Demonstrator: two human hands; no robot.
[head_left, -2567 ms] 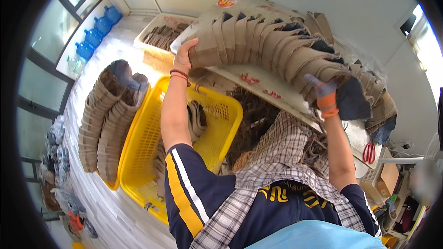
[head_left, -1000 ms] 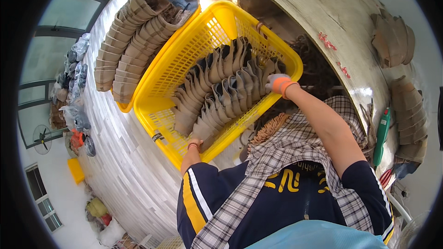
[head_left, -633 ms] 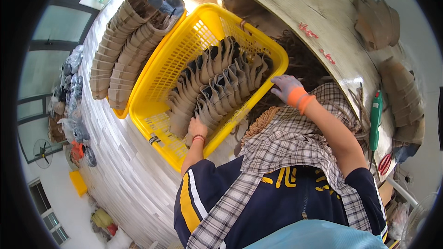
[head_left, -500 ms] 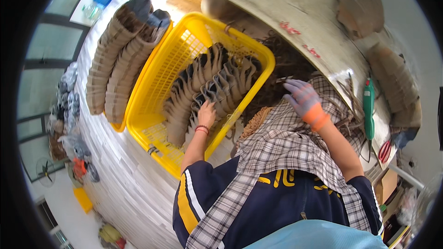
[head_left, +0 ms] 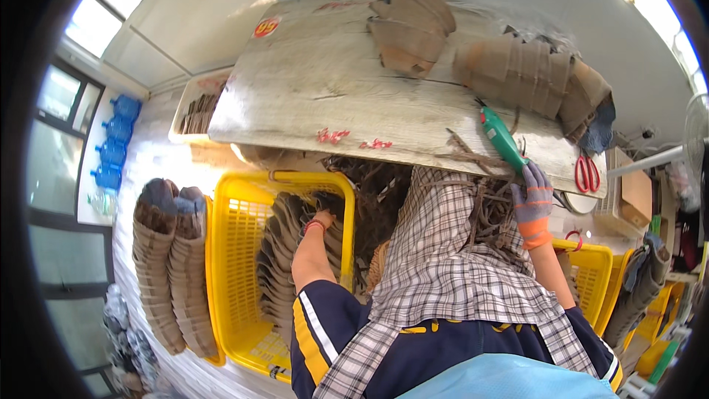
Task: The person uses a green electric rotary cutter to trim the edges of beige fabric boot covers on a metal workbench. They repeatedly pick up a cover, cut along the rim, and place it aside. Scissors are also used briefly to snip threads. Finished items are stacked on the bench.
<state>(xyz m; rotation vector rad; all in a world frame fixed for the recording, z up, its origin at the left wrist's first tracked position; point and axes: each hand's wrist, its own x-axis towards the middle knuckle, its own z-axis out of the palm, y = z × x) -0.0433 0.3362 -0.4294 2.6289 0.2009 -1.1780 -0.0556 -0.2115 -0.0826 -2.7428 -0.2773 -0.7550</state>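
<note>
My left hand [head_left: 320,219], bare with a red bracelet at the wrist, reaches into a yellow plastic basket [head_left: 237,315]. Its fingers close at the dark edge of a brown suede-like piece, among rows of overlapping brown pieces [head_left: 278,251]; the fingertips are partly hidden. My right hand [head_left: 534,210], in a grey and orange glove, is raised over the right of my lap. Its fingers are stretched out beside the lower end of a green handheld tool [head_left: 501,137] on the table's front edge. No held thing shows in it.
On the pale table [head_left: 310,96] lie overlapping brown pieces [head_left: 517,74], loose strips and red-handled scissors [head_left: 587,173]. Brown scraps [head_left: 496,214] rest on my checked apron [head_left: 428,251]. Two rolled stacks [head_left: 159,273] stand left of the basket; another yellow basket [head_left: 591,273] is at right.
The view has swung toward the table. My left hand has moved to the far end of the rows in the basket. My right hand is now closer to the green tool.
</note>
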